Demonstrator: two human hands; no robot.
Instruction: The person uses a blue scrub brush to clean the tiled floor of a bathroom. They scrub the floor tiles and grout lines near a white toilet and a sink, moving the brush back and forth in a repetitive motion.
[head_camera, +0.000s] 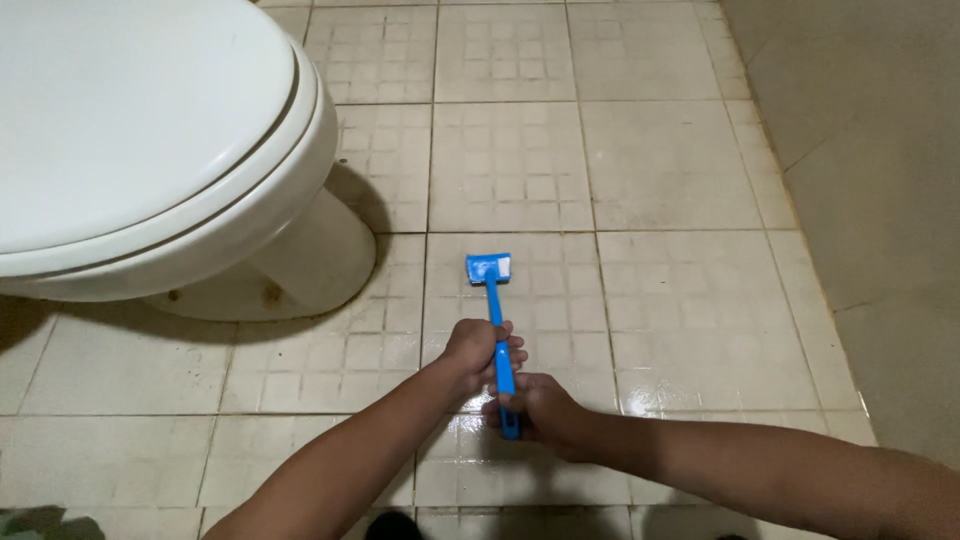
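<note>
Nearest to us, our right hand (535, 412) is closed around the lower end of the blue scrub brush (495, 305) handle, whose tip pokes out just below the fingers. Directly above that grip, our left hand (480, 350) is wrapped around the middle of the same handle, the two hands nearly touching. Beyond the left hand the handle runs straight on to the brush head, which rests on the beige tiled floor (680, 330). Farther off and to the left of both grips stands the white toilet (170, 160), its lid down, well apart from the brush.
</note>
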